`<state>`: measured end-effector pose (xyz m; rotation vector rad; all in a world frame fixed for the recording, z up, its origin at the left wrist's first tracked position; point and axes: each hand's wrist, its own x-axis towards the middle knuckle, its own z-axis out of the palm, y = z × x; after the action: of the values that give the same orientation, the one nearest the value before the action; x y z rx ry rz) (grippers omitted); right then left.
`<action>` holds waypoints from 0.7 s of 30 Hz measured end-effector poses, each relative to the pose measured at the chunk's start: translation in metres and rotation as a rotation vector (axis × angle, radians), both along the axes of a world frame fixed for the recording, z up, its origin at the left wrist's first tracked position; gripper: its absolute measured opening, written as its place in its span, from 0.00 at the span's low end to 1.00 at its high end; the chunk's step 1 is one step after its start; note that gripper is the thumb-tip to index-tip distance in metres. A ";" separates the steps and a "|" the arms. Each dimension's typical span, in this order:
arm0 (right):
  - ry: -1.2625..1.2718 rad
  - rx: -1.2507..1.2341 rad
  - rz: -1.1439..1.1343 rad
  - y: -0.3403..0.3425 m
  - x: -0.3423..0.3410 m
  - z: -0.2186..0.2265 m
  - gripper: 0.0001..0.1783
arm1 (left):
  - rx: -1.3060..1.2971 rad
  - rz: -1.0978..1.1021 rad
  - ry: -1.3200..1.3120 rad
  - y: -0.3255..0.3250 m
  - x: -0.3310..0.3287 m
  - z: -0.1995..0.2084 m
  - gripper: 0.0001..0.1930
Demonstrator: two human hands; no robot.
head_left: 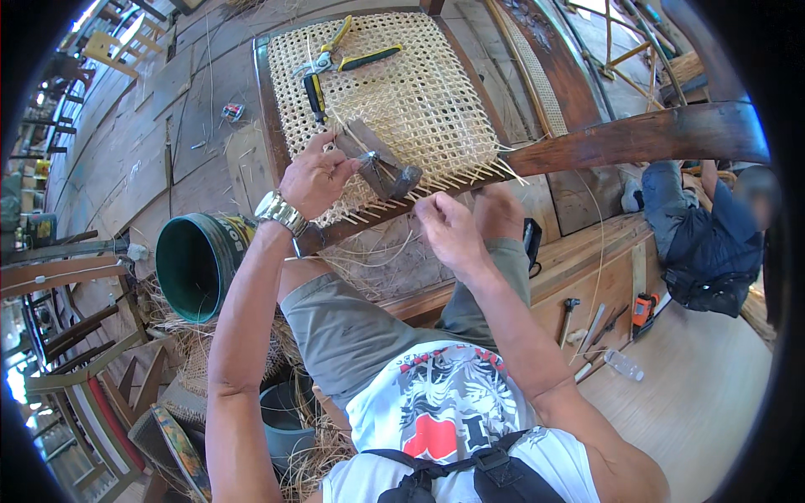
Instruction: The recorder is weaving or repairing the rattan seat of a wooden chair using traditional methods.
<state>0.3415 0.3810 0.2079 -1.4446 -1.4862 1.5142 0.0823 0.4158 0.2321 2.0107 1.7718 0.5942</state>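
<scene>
Nearest lies the person's white shirt (pixel 377 411), printed with red lettering in an arc and a dark capital beside a red shape, above grey-green shorts (pixel 335 335). The right hand (pixel 453 230) is just beside the front rail of the woven cane seat (pixel 394 101), its fingers bent inward; whether the tips meet or pinch a strand cannot be told. The left hand (pixel 317 178), with a metal watch (pixel 281 213) at its wrist, is over the seat's front left part, thumb and forefinger bent close to a dark wooden block (pixel 360 142); whether they clamp it cannot be made out. A dark blunt-ended tool (pixel 394 180) lies against the block, and pale cane ends (pixel 478 178) stick out along the rail. Left of the seat, a green bucket (pixel 199 267) tips sideways, its dark outer wall carrying pale lettering and yellow markings. Farther back on the cane lie a black-and-yellow-handled tool (pixel 314 98) and cutters (pixel 369 59) with handles spread. Off to the right, a co-worker (pixel 704 218) in dark clothing sits low.
</scene>
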 end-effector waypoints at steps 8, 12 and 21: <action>-0.148 0.073 0.013 -0.090 0.119 0.002 0.10 | 0.027 0.056 0.094 -0.008 0.002 -0.003 0.14; -0.406 -0.108 -0.065 -0.157 0.207 0.014 0.10 | 0.030 0.010 0.093 -0.005 0.003 0.005 0.14; -0.251 0.212 0.087 -0.003 0.115 0.043 0.24 | 0.030 0.020 0.114 -0.004 -0.006 -0.002 0.17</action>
<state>0.4562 0.3776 0.2506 -1.4993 -1.8200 1.2134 0.0761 0.4120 0.2297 2.0864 1.8611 0.5248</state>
